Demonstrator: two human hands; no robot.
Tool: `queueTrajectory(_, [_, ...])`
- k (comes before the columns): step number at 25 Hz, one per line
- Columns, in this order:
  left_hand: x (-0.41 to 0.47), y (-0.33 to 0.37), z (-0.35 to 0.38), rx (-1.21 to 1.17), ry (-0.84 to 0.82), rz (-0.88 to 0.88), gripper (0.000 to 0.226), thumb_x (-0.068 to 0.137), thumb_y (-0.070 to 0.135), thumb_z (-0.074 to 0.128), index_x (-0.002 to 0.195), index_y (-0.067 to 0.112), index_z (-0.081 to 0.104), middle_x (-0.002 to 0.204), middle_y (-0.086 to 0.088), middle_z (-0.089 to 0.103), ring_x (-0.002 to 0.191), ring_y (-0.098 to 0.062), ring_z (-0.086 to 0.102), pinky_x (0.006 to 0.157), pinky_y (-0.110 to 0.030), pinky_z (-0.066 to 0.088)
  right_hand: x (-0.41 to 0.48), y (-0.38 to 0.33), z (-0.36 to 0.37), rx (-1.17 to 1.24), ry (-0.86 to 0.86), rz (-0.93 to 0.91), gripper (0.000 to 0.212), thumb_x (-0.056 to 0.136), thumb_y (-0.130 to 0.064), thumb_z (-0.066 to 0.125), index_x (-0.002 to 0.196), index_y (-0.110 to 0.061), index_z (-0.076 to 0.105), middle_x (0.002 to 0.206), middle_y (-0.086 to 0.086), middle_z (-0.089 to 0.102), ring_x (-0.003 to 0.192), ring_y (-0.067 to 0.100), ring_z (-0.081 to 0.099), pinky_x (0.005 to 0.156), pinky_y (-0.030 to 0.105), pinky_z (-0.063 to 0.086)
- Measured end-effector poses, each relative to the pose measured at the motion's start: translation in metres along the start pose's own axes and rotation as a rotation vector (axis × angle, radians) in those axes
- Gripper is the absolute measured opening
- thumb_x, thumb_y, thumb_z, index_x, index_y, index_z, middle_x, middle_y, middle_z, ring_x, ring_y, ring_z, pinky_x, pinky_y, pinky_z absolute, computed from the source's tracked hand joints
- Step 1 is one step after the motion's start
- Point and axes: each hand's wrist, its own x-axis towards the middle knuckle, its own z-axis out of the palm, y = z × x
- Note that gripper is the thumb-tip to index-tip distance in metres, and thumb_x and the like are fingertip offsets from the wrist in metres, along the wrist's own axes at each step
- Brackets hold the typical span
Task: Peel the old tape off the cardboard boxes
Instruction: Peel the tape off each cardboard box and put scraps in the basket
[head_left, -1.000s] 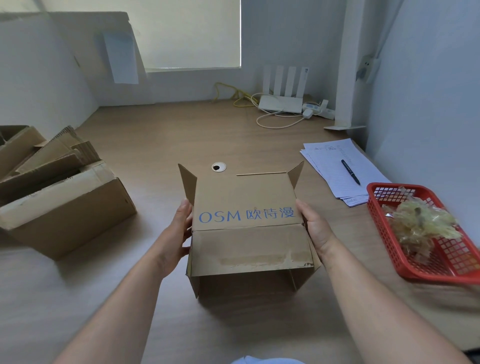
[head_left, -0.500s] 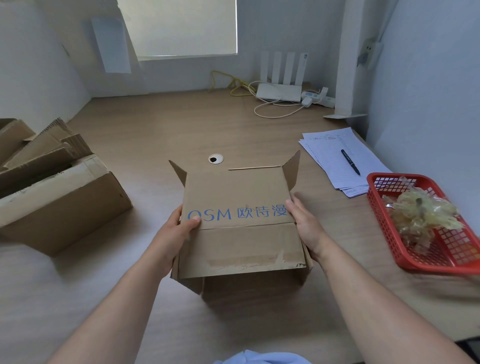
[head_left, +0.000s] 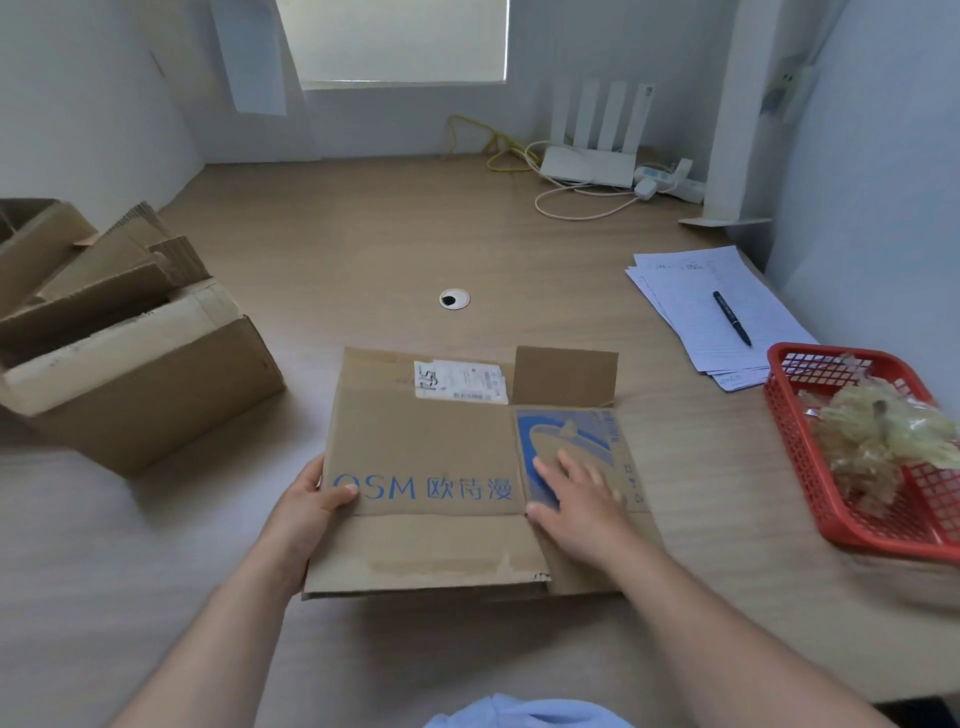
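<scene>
Flattened since a second earlier, the box (head_left: 426, 452) lay near the front edge of the worktop (head_left: 363, 234). The left hand (head_left: 306, 512) held its left edge in a pinching grip; the right hand (head_left: 582, 499) pressed down, fingers spread. Keeping it pinned while checking around the label (head_left: 461, 382) for tape seemed wise.

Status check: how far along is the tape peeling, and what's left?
Done: a wad of peeled tape sits in the red basket, and the near flap of the OSM box shows a bare scuffed strip. In hand: that box lies flat, left hand gripping its edge, right hand pressing the blue panel. Left: a white label on it; the cardboard pile at left, tape state unclear.
</scene>
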Motion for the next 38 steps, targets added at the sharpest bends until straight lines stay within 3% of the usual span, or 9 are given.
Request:
queueTrajectory(4, [0.006, -0.041, -0.016, 0.485, 0.185, 0.043, 0.043, 0.088, 0.008, 0.059, 0.127, 0.023, 0.053, 0.106, -0.005, 0.068, 0.095, -0.028, 0.064, 0.084, -0.041, 0.049, -0.017, -0.005, 0.031, -0.241, -0.035, -0.050, 0.067, 0.091, -0.051, 0.042, 0.149, -0.039, 0.009, 0.160, -0.002, -0.005, 0.145, 0.020, -0.002, 0.113, 0.049, 0.013])
queueTrajectory(7, [0.009, -0.062, -0.006, 1.011, 0.250, 0.252, 0.059, 0.088, 0.029, 0.061, 0.141, 0.018, 0.037, 0.143, -0.010, 0.042, 0.134, -0.031, 0.034, 0.108, -0.043, 0.031, -0.020, -0.004, 0.032, -0.286, -0.038, -0.053, 0.067, 0.091, -0.053, 0.041, 0.148, -0.040, 0.008, 0.159, -0.002, -0.005, 0.145, 0.021, -0.001, 0.114, 0.047, 0.011])
queueTrajectory(12, [0.013, -0.089, 0.018, 1.441, 0.080, 0.392, 0.101, 0.067, 0.075, -0.030, 0.152, 0.024, -0.008, 0.159, -0.003, -0.017, 0.146, -0.021, -0.019, 0.116, -0.039, -0.012, -0.013, -0.010, 0.022, -0.287, 0.042, -0.073, 0.062, 0.087, -0.055, 0.045, 0.143, -0.035, 0.025, 0.151, 0.004, 0.023, 0.137, 0.025, 0.020, 0.113, 0.041, 0.016])
queueTrajectory(15, [0.016, -0.102, 0.016, 1.428, 0.104, 0.458, 0.100, 0.069, 0.070, -0.035, 0.150, 0.020, -0.002, 0.157, -0.003, -0.012, 0.145, -0.020, -0.014, 0.117, -0.041, -0.011, 0.011, -0.018, 0.012, -0.231, 0.126, -0.072, 0.062, 0.091, -0.054, 0.042, 0.144, -0.026, 0.027, 0.149, 0.005, 0.026, 0.137, 0.025, 0.022, 0.113, 0.038, 0.016])
queueTrajectory(19, [0.014, -0.098, 0.018, 1.404, 0.113, 0.475, 0.084, 0.093, 0.062, -0.005, 0.145, 0.010, 0.036, 0.153, -0.015, 0.030, 0.142, -0.031, 0.026, 0.114, -0.046, 0.010, 0.052, -0.031, 0.014, -0.250, 0.077, -0.103, 0.076, 0.094, -0.060, 0.030, 0.152, -0.022, 0.001, 0.160, 0.003, -0.010, 0.146, 0.021, -0.011, 0.117, 0.043, -0.005])
queueTrajectory(25, [0.017, -0.097, 0.018, 1.420, 0.136, 0.496, 0.079, 0.095, 0.060, 0.002, 0.143, 0.009, 0.039, 0.151, -0.016, 0.035, 0.139, -0.032, 0.029, 0.111, -0.047, 0.016, 0.074, -0.028, 0.039, -0.324, 0.143, -0.138, 0.077, 0.090, -0.067, 0.018, 0.152, -0.026, -0.002, 0.160, 0.000, -0.012, 0.145, 0.023, -0.015, 0.115, 0.047, -0.009])
queueTrajectory(32, [0.017, -0.095, 0.021, 1.388, 0.146, 0.494, 0.086, 0.092, 0.065, -0.001, 0.144, 0.010, 0.039, 0.152, -0.013, 0.032, 0.141, -0.028, 0.027, 0.115, -0.039, 0.006, 0.079, -0.026, 0.041, -0.334, 0.131, -0.142, 0.078, 0.088, -0.069, 0.015, 0.151, -0.028, -0.002, 0.159, -0.001, -0.013, 0.144, 0.022, -0.016, 0.115, 0.049, -0.009])
queueTrajectory(35, [0.023, -0.094, 0.017, 1.355, 0.151, 0.454, 0.092, 0.080, 0.077, -0.007, 0.151, 0.023, 0.012, 0.160, -0.001, 0.000, 0.145, -0.014, -0.008, 0.117, -0.034, -0.010, 0.079, -0.022, 0.025, -0.268, 0.087, -0.211, 0.076, 0.089, -0.066, 0.032, 0.151, -0.029, 0.008, 0.160, -0.001, -0.005, 0.146, 0.021, -0.008, 0.116, 0.046, -0.004])
queueTrajectory(38, [0.025, -0.080, 0.013, 1.282, 0.037, 0.303, 0.086, 0.085, 0.069, 0.040, 0.153, 0.028, 0.008, 0.161, 0.002, -0.009, 0.146, -0.012, -0.014, 0.119, -0.034, -0.007, 0.060, -0.001, 0.008, -0.117, 0.128, -0.202, 0.069, 0.089, -0.052, 0.049, 0.148, -0.023, 0.026, 0.157, 0.002, 0.015, 0.144, 0.021, 0.011, 0.117, 0.037, 0.011])
